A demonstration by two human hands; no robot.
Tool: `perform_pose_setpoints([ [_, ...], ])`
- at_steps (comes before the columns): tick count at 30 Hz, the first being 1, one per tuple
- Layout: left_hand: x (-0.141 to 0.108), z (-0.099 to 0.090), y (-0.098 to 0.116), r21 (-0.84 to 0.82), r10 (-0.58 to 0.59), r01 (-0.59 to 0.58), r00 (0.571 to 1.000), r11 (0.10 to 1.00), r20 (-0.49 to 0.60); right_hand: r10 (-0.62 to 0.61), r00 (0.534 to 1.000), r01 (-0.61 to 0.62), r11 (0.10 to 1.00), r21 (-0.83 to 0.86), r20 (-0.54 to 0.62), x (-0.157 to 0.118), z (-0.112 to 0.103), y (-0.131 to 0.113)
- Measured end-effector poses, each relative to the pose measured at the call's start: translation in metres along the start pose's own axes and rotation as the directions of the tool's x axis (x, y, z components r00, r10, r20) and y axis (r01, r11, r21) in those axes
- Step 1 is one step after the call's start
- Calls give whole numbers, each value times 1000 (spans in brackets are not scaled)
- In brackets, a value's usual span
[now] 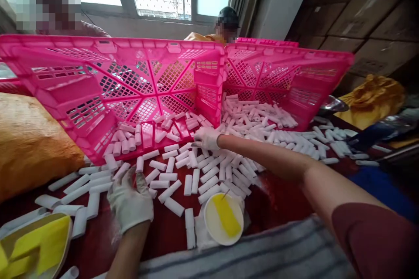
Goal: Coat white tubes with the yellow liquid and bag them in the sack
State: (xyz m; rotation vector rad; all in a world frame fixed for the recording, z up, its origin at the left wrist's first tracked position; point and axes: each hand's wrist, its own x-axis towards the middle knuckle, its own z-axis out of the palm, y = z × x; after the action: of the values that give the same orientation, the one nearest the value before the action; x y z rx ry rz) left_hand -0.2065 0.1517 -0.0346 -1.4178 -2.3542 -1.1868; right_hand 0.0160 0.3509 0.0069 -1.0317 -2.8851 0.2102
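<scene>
My left hand point(130, 202), in a pale glove, is low at left centre, its fingers curled forward. A short white tube point(139, 164) stands at its fingertips and appears pinched there. My right hand point(207, 138), also gloved, reaches across from the right at the front edge of the left pink crate point(153, 94). Its fingers point left and down among loose white tubes point(209, 175); their tips are partly hidden, so I cannot tell whether they grip one. The crate lies tipped with its open side toward me, and several tubes rest inside it.
A second tipped pink crate point(262, 52) spills tubes at the right. A white bowl point(211, 226) holds a yellow strip; another dish of yellow pieces point(42, 244) sits lower left. An orange sack point(36, 148) flanks the left crate. Cartons point(360, 22) are stacked behind; two people are beyond the crates.
</scene>
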Motion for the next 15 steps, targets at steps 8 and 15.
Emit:
perform_pose_setpoints([
  [8,-1,5,-8,82,34,-37,998,996,45,-109,989,120,986,-113,96,-109,3,13],
  [15,-3,0,-1,96,25,-27,999,995,28,-42,997,29,985,-171,-70,-199,-19,-3],
])
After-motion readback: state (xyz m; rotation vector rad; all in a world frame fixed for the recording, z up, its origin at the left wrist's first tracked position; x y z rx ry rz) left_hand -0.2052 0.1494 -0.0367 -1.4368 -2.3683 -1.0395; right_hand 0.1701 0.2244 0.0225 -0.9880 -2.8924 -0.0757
